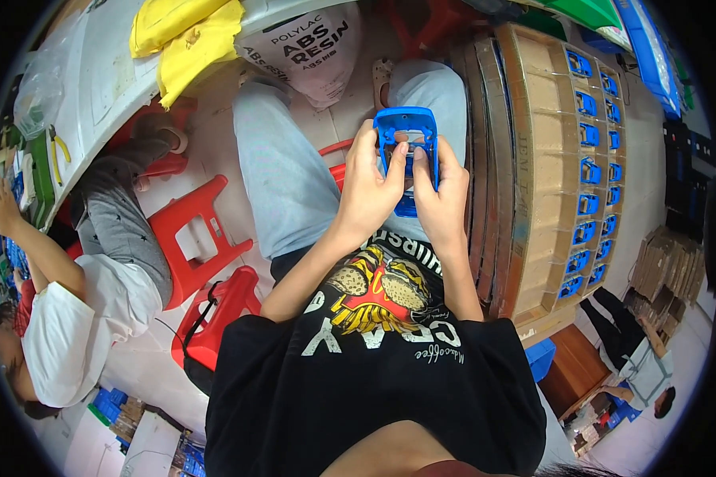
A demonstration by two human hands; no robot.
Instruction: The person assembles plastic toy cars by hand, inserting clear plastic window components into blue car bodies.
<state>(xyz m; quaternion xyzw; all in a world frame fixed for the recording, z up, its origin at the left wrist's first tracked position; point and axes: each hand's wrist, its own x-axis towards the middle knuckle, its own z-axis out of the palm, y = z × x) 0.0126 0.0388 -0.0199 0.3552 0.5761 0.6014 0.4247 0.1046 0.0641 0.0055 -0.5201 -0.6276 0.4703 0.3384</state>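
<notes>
A blue plastic housing (pixel 406 118), shaped like a frame with openings in it, is held upright over my lap. My left hand (pixel 367 179) grips its left side, with the thumb laid across the front. On the opposite side my right hand (pixel 442 187) is closed round the edge, its thumb pressed near the middle beside the left thumb. Both thumbs cover part of the housing's centre. The fingers behind it are hidden.
To my right stands a divided cardboard box (pixel 542 171) with several similar blue housings (pixel 587 135) in its cells. Yellow cloth (pixel 191 40) hangs off the white table (pixel 115 75) at front left. A white sack (pixel 318 56) lies ahead. Red stools (pixel 199 230) and a co-worker (pixel 95 318) are left.
</notes>
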